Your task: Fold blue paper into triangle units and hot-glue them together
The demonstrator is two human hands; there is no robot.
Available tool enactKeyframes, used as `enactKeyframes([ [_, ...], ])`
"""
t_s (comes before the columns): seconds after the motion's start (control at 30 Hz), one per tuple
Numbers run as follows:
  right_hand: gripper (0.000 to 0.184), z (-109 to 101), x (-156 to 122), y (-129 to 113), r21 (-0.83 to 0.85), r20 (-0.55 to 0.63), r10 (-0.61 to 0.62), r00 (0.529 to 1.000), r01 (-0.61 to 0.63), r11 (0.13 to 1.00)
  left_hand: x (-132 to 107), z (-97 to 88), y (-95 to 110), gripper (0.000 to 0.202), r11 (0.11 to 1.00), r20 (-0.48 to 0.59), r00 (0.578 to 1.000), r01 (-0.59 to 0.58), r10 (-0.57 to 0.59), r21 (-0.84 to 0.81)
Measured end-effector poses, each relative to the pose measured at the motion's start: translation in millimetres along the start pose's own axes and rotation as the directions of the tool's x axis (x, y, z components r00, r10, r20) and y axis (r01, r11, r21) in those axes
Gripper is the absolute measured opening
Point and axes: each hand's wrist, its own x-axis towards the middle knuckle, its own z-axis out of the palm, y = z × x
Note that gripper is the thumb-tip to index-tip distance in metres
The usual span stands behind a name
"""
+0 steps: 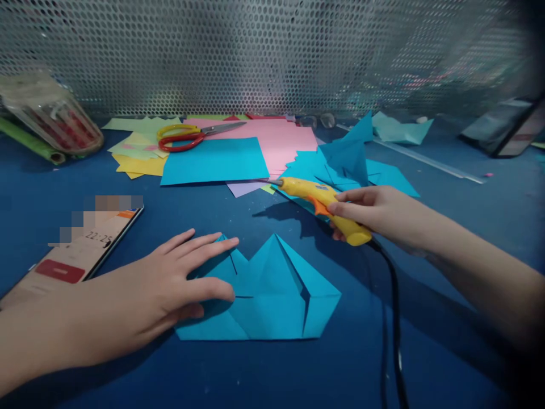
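A folded blue paper piece (272,295) lies flat on the blue table near me. My left hand (170,284) rests on its left part, fingers stretched out flat and holding it down. My right hand (378,213) is closed around a yellow and orange glue gun (319,199), held above the table just behind the folded paper. The gun's nozzle points left, away from the fold. Its black cord (394,307) trails down toward me.
Loose coloured paper sheets (213,159) and red-and-yellow scissors (191,136) lie at the back. More folded blue paper (349,159) sits behind the gun. A phone (80,250) lies at left, a clear bag (51,113) at far left, a perforated metal wall (272,51) behind.
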Motion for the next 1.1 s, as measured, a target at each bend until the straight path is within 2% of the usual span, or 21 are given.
enactKeyframes([
  [0.2, 0.039, 4, 1, 1, 0.195, 0.119, -0.055, 0.991, 0.031, 0.98, -2, 4.1, 3, 0.091, 0.997, 0.055, 0.998, -0.017, 0.012, 0.074],
  [0.27, 0.036, 6, -2, 1, 0.227, 0.116, -0.091, 0.989, 0.063, 0.972, -3, 5.0, 7, 0.096, 0.998, 0.056, 0.998, -0.005, 0.002, 0.068],
  [0.43, 0.031, 9, -7, -2, 0.269, 0.032, -0.224, 0.974, 0.207, 0.94, -5, 6.3, 15, 0.086, 0.99, 0.004, 0.999, 0.044, -0.045, 0.138],
  [0.53, 0.027, 9, -8, -4, 0.242, -0.03, -0.27, 0.962, 0.269, 0.932, -3, 7.5, 15, 0.069, 0.967, -0.068, 0.995, 0.093, -0.079, 0.238],
  [0.63, 0.025, 10, -11, -5, 0.157, -0.116, -0.304, 0.946, 0.32, 0.934, 0, 8.7, 15, 0.046, 0.948, -0.155, 0.982, 0.147, -0.107, 0.282],
  [0.73, 0.026, 15, -18, -6, 0.056, -0.179, -0.322, 0.93, 0.337, 0.94, 2, 10.0, 18, 0.043, 0.945, -0.186, 0.974, 0.18, -0.132, 0.272],
  [0.8, 0.028, 20, -23, -6, -0.023, -0.179, -0.363, 0.914, 0.365, 0.931, 2, 11.4, 21, 0.043, 0.949, -0.188, 0.971, 0.191, -0.146, 0.25],
  [0.87, 0.03, 27, -27, -5, -0.131, -0.173, -0.476, 0.862, 0.459, 0.879, 0, 13.0, 22, 0.042, 0.958, -0.166, 0.975, 0.18, -0.144, 0.224],
  [0.93, 0.028, 34, -29, -3, -0.237, -0.172, -0.599, 0.782, 0.557, 0.796, -1, 14.5, 22, 0.04, 0.967, -0.146, 0.981, 0.153, -0.124, 0.205],
  [1.0, 0.026, 40, -29, -1, -0.309, -0.186, -0.673, 0.716, 0.607, 0.732, -1, 15.2, 22, 0.04, 0.971, -0.149, 0.983, 0.138, -0.109, 0.195],
  [1.1, 0.018, 48, -27, 4, -0.368, -0.184, -0.724, 0.665, 0.637, 0.678, -1, 14.0, 22, 0.039, 0.975, -0.172, 0.981, 0.118, -0.086, 0.186],
])
